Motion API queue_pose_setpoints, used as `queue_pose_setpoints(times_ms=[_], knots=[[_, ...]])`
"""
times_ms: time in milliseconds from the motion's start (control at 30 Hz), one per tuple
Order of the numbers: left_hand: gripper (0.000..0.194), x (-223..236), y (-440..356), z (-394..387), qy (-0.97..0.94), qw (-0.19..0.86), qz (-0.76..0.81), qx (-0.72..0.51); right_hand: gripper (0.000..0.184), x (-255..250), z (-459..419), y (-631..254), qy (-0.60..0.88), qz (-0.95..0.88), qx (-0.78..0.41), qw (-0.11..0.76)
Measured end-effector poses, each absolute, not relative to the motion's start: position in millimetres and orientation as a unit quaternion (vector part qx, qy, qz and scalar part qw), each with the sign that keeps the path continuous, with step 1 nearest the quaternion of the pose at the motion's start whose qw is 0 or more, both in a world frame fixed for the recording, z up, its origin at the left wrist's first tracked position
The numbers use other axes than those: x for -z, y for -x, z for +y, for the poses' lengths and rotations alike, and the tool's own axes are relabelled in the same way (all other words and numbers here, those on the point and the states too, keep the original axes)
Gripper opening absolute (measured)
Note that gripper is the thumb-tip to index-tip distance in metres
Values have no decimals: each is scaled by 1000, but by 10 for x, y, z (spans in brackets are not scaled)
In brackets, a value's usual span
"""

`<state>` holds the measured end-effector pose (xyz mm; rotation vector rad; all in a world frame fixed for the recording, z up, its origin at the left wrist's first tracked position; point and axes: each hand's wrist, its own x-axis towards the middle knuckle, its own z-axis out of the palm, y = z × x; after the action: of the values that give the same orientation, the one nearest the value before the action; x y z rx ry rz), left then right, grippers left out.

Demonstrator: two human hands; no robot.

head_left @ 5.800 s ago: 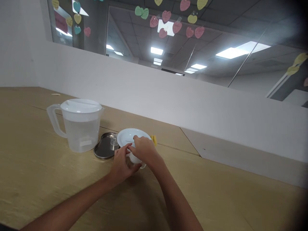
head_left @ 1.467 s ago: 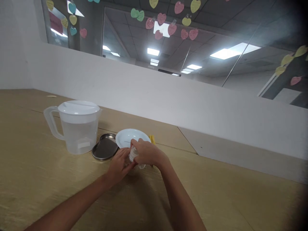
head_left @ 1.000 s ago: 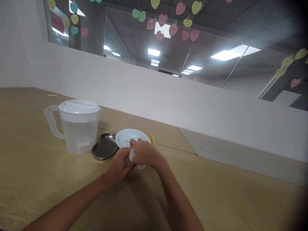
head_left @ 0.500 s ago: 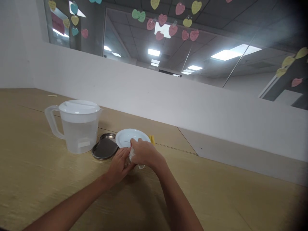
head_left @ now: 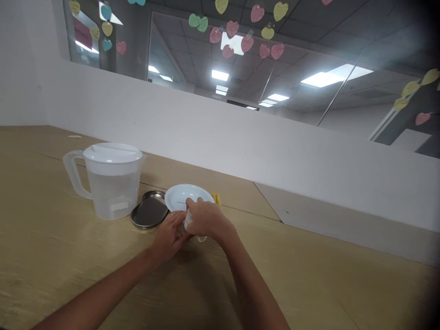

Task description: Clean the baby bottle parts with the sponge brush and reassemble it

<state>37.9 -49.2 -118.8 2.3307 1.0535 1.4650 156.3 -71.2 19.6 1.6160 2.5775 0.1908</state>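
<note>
Left hand (head_left: 168,231) and right hand (head_left: 206,219) close together, tight around a small clear bottle (head_left: 187,221), right by a white plate (head_left: 182,191) on the tan wooden worktop (head_left: 51,247). Nearby, a water jug (head_left: 113,192) and a steel tray (head_left: 149,211). Behind, a white wall (head_left: 206,133) and paper hearts (head_left: 232,28) on dark glass (head_left: 165,50).

You are getting harsh glare from the ceiling light panels (head_left: 321,79) above the table (head_left: 58,270), while your left hand (head_left: 167,234) and right hand (head_left: 206,219) are casting soft shadows on it, and the frame's corners are darkening and blurring.
</note>
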Motion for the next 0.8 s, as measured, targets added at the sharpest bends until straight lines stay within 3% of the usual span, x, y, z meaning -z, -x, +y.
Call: queue_pose_setpoints(times_ms=[800], knots=[[38, 1164, -379, -493, -789, 100, 369, -481, 33, -222, -652, -1654, -496, 867, -13, 46]])
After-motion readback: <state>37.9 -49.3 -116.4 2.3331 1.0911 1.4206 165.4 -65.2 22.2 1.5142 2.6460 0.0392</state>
